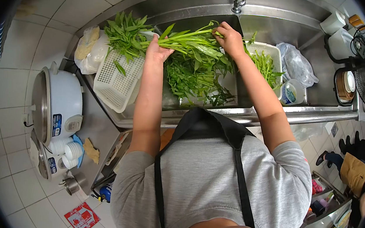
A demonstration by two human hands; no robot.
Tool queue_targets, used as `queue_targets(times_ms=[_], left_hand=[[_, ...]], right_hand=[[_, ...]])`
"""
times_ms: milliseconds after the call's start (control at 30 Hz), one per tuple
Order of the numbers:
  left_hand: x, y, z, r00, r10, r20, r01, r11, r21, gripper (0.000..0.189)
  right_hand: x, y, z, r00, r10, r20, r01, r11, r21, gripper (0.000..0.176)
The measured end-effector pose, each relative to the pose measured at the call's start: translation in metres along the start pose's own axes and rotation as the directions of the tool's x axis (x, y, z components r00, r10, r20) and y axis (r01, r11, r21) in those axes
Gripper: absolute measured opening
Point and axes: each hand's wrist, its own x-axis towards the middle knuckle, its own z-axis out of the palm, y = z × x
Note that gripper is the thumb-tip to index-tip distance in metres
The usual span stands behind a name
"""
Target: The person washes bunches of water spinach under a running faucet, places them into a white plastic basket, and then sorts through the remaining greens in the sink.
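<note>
Over the sink, my left hand (158,50) holds a bunch of long-stemmed leafy greens (189,40), which look like water spinach, its leaves pointing left. My right hand (230,38) pinches the stem ends at the bunch's right side; the fingertips are partly hidden. Below, a heap of the same greens (190,77) lies in the sink basin. A white perforated basket (115,81) stands left of my left hand, with leafy tops (126,34) piled at its far end. To the right of my right hand, a second white basket (278,57) holds cut green stems (262,64).
A faucet (237,5) rises behind the sink (269,30). Plastic bags (299,66) and a clear tub (292,93) sit at right, another bag (92,52) at far left. Rice cookers (62,104) and stacked white bowls (71,151) stand lower left. Another person (357,174) is at far right.
</note>
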Motion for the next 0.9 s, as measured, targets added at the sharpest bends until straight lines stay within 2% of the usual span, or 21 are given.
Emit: queue_targets(times_ms=[67, 100, 133, 167, 200, 233, 300, 333, 367, 433, 467, 567, 633, 667, 700, 767, 800, 867, 900], left_hand=[[0.001, 0.0, -0.002, 0.993, 0.11, 0.035, -0.112, 0.991, 0.069, 0.04], [0.001, 0.0, -0.001, 0.993, 0.109, 0.035, -0.111, 0.991, 0.068, 0.04], [0.001, 0.0, -0.001, 0.989, 0.128, 0.08, -0.134, 0.987, 0.083, 0.037], [0.001, 0.0, 0.0, 0.981, 0.147, 0.126, -0.159, 0.983, 0.096, 0.034], [0.0, 0.0, 0.001, 0.981, 0.147, 0.126, -0.159, 0.983, 0.095, 0.034], [0.0, -0.002, 0.002, 0.979, 0.143, 0.147, -0.162, 0.979, 0.127, 0.033], [-0.003, -0.006, 0.007, 0.976, 0.14, 0.167, -0.167, 0.973, 0.158, 0.031], [-0.006, -0.009, 0.01, 0.976, 0.147, 0.159, -0.17, 0.976, 0.137, 0.029], [-0.009, -0.011, 0.012, 0.976, 0.155, 0.151, -0.173, 0.978, 0.115, 0.028], [-0.011, -0.008, 0.012, 0.972, 0.18, 0.149, -0.195, 0.977, 0.092, 0.027], [-0.013, -0.006, 0.01, 0.968, 0.206, 0.147, -0.217, 0.974, 0.066, 0.026], [-0.014, 0.01, 0.001, 0.957, 0.19, 0.217, -0.197, 0.98, 0.011, 0.026], [-0.019, 0.02, -0.001, 0.951, 0.2, 0.235, -0.211, 0.977, 0.025, 0.027], [-0.019, 0.026, -0.002, 0.941, 0.228, 0.251, -0.241, 0.97, 0.024, 0.028], [-0.019, 0.032, -0.003, 0.929, 0.256, 0.267, -0.272, 0.962, 0.022, 0.029], [-0.026, 0.04, -0.003, 0.928, 0.267, 0.258, -0.275, 0.962, -0.008, 0.031], [-0.029, 0.043, -0.002, 0.925, 0.276, 0.26, -0.278, 0.96, -0.03, 0.035], [-0.034, 0.045, 0.0, 0.928, 0.299, 0.222, -0.288, 0.954, -0.081, 0.044], [-0.034, 0.044, 0.0, 0.928, 0.299, 0.222, -0.288, 0.954, -0.08, 0.044]], right_hand=[[0.001, 0.007, 0.008, 0.996, 0.084, -0.033, -0.07, 0.948, 0.31, 0.012], [-0.001, 0.008, 0.009, 0.996, 0.084, -0.032, -0.07, 0.948, 0.31, 0.012], [-0.003, 0.01, 0.009, 0.983, 0.182, 0.028, -0.175, 0.876, 0.449, 0.012], [-0.004, 0.011, 0.01, 0.959, 0.267, 0.101, -0.275, 0.774, 0.57, 0.012], [-0.006, 0.003, 0.001, 0.841, 0.446, 0.306, -0.528, 0.557, 0.641, 0.012], [-0.007, 0.003, 0.002, 0.841, 0.446, 0.306, -0.528, 0.558, 0.64, 0.012], [-0.009, 0.004, 0.003, 0.706, 0.536, 0.463, -0.608, 0.122, 0.785, 0.011], [-0.011, 0.006, 0.004, 0.692, 0.524, 0.496, -0.597, 0.028, 0.802, 0.01], [-0.013, 0.009, 0.005, 0.691, 0.525, 0.496, -0.597, 0.028, 0.802, 0.01], [-0.018, 0.028, 0.007, 0.703, 0.517, 0.488, -0.408, -0.268, 0.873, 0.009], [-0.021, 0.041, 0.003, 0.698, 0.538, 0.473, -0.321, -0.356, 0.878, 0.009], [-0.024, 0.053, -0.025, 0.623, 0.681, 0.384, -0.341, -0.205, 0.917, 0.011], [-0.022, 0.061, -0.041, 0.663, 0.695, 0.279, -0.355, -0.037, 0.934, 0.011], [-0.021, 0.067, -0.049, 0.703, 0.675, 0.222, -0.324, 0.026, 0.946, 0.011], [-0.017, 0.068, -0.06, 0.727, 0.671, 0.144, -0.32, 0.146, 0.936, 0.011], [-0.011, 0.062, -0.077, 0.797, 0.601, -0.063, -0.301, 0.485, 0.821, 0.013], [-0.008, 0.061, -0.082, 0.796, 0.602, -0.065, -0.299, 0.485, 0.822, 0.013], [-0.002, 0.057, -0.088, 0.891, 0.434, -0.135, -0.281, 0.758, 0.588, 0.015], [0.002, 0.047, -0.088, 0.89, 0.435, -0.136, -0.281, 0.758, 0.589, 0.015]])
